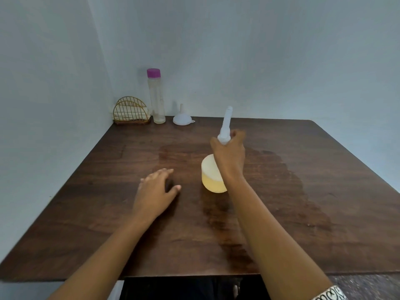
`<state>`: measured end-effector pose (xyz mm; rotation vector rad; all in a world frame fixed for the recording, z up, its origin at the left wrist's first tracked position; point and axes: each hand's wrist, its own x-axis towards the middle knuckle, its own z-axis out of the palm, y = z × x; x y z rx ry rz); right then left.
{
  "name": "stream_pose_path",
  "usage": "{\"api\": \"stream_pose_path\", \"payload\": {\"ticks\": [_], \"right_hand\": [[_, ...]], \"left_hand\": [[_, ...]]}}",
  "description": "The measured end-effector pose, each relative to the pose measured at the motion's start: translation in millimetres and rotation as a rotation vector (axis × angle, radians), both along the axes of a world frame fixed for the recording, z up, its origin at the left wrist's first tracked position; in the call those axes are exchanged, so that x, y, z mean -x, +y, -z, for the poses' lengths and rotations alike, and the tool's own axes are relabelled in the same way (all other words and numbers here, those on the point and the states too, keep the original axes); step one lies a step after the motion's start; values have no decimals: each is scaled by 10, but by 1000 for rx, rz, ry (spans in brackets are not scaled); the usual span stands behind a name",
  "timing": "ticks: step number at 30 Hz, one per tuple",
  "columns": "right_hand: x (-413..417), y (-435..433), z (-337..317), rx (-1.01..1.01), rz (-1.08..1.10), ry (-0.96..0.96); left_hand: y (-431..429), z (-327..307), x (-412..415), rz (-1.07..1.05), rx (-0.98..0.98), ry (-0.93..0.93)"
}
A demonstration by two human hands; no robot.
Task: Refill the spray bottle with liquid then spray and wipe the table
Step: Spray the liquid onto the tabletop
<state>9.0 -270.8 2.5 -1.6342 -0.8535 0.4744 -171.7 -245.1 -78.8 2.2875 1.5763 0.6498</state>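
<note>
My right hand (pixel 229 151) grips the neck of a white spray bottle (pixel 211 176) with yellowish liquid in its lower part. The bottle is tilted, its white nozzle (pixel 227 120) pointing up and away over the middle of the brown wooden table (pixel 108 202). My left hand (pixel 157 187) lies palm down on the table to the left of the bottle, fingers spread, with something small and dark partly under it that I cannot make out. A darker wet patch (pixel 281 180) spreads over the table's middle and right side.
At the back left corner stand a gold wire holder with napkins (pixel 131 113), a tall clear bottle with a purple cap (pixel 156 96) and an upturned white funnel (pixel 182 118). Pale walls close the left and far sides. The table's near edge runs along the bottom.
</note>
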Motion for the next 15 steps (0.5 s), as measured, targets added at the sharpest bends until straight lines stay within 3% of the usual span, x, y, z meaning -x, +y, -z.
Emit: {"api": "stream_pose_path", "payload": {"ticks": [4,9,15], "right_hand": [[-114,-39,56,-31,-72,-175],[-302,-54,-50,-89,-246,-1],[-631,-303,-345,122,-394,-32]], "left_hand": [[194,85,154,-168,25,157],[278,115,78,-167,46,285],[292,145,86,-175,56,294]]}}
